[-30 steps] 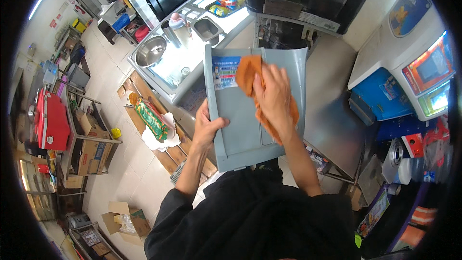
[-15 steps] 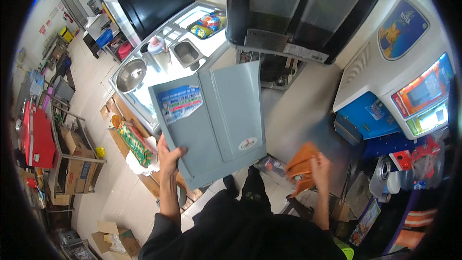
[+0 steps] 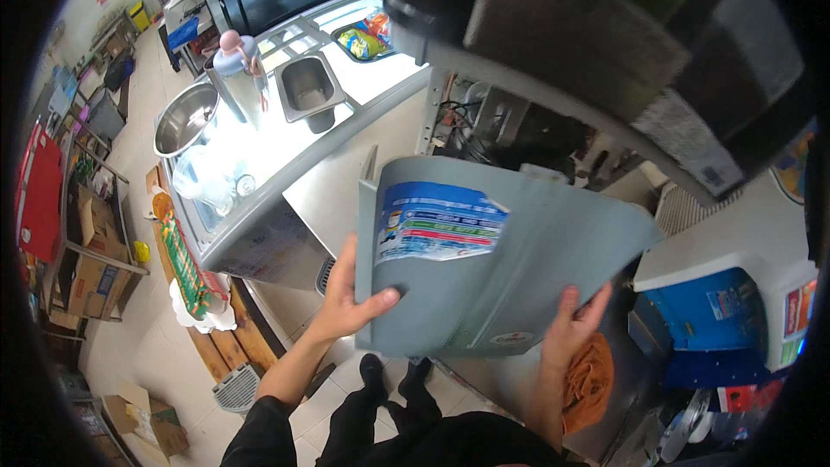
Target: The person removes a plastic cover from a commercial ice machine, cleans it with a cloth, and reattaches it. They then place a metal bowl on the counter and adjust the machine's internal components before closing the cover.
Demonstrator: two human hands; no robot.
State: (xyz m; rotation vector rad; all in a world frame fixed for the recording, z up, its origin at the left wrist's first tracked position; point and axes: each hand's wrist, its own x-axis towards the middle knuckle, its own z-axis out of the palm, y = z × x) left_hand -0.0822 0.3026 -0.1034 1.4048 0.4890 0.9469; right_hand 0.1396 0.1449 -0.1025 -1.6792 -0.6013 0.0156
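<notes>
Head view: left hand [image 3: 339, 311] and right hand [image 3: 571, 324] had grip clamped on the panel [image 3: 454, 294] near the machine [image 3: 579, 35], guess fitting just needed squaring-up.

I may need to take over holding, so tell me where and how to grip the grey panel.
Take the grey panel by its opposite side edges, one hand from each side. It is broad and thin, with a raised lip along its left edge, so thumb on the face and fingers behind should hold well, as the left hand does.
</notes>
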